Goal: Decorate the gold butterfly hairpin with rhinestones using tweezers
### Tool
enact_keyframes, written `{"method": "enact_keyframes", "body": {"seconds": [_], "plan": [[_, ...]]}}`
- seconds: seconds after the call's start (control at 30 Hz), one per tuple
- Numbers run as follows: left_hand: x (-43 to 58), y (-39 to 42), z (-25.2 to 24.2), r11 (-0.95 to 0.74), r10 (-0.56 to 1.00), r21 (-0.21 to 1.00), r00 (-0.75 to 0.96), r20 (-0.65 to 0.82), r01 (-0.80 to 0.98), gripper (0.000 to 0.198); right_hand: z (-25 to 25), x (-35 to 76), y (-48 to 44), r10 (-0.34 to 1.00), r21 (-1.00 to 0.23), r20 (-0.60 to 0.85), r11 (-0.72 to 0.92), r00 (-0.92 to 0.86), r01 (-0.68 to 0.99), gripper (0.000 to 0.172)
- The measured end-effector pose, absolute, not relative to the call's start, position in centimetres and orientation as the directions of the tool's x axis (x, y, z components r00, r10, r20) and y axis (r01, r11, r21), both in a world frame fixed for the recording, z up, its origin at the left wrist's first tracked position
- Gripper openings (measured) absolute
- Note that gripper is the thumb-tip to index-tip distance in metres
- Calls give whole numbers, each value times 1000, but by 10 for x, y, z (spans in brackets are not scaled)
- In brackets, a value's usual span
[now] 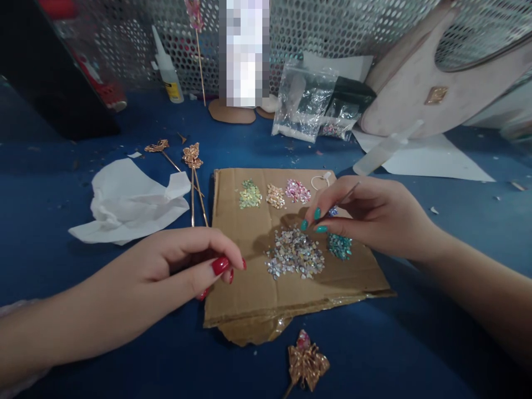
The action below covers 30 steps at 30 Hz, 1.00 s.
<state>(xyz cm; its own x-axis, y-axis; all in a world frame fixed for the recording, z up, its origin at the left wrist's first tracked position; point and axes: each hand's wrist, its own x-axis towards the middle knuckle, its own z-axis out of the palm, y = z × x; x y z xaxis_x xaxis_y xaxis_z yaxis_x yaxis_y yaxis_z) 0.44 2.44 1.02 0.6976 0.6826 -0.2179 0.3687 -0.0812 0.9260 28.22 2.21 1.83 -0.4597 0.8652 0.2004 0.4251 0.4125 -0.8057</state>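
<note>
A piece of brown cardboard lies on the blue table, bearing small heaps of rhinestones: green, gold, pink, teal and a larger silver heap. My right hand hovers over the silver heap, fingers pinched on a thin picking stick. My left hand rests at the cardboard's left edge, its fingers curled together in a pinch; what they hold, if anything, is hidden. A gold butterfly-shaped hairpin ornament lies in front of the cardboard.
Crumpled white paper and two gold hair sticks lie to the left. Glue bottles, plastic bags of stones, white sheets and a pale bag-shaped board stand behind, before a perforated metal wall.
</note>
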Motion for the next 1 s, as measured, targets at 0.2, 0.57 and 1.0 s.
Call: {"method": "enact_keyframes", "body": {"seconds": [0.2, 0.57, 1.0], "plan": [[3, 24, 10, -91, 688, 922, 693, -215, 376, 17, 18, 283, 21, 873, -812, 201, 403, -445, 423, 9], [6, 25, 15, -70, 665, 892, 687, -293, 448, 16, 18, 285, 27, 907, -870, 261, 370, -331, 326, 11], [4, 23, 15, -56, 657, 895, 691, -300, 442, 15, 4, 292, 43, 956, -881, 282, 292, -83, 373, 20]]}}
